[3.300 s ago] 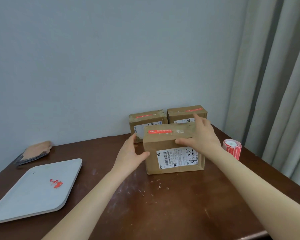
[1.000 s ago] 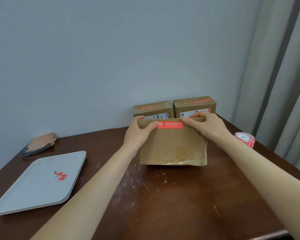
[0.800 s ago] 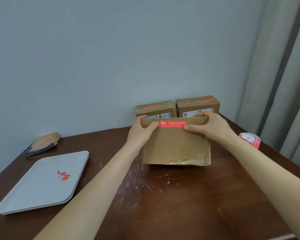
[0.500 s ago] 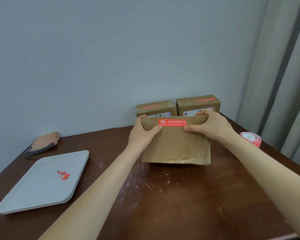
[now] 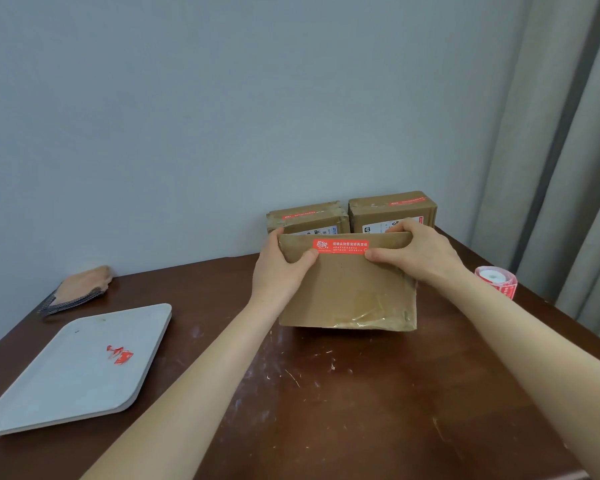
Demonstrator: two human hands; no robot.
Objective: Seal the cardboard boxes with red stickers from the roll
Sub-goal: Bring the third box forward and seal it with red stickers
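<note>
Now holding the front box (image 5: 347,292) tipped up on the desk (image 5: 326,403), plain face forward, not label-forward as seconds ago. Gripping its top corners with left hand (image 5: 278,275) and right hand (image 5: 421,254), fingers (image 5: 404,226) curled over the edge, thumbs flanking the red sticker (image 5: 340,246). Hardly shifted this last second, so probably pressing that seal flat; stickers already on rear boxes (image 5: 309,221), roll (image 5: 496,280) idle at right.

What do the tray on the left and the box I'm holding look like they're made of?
Box: matte brown cardboard, with glossy clear tape along its lower edge. Tray: probably plastic, smooth pale grey, rounded corners; coated metal possible.
</note>
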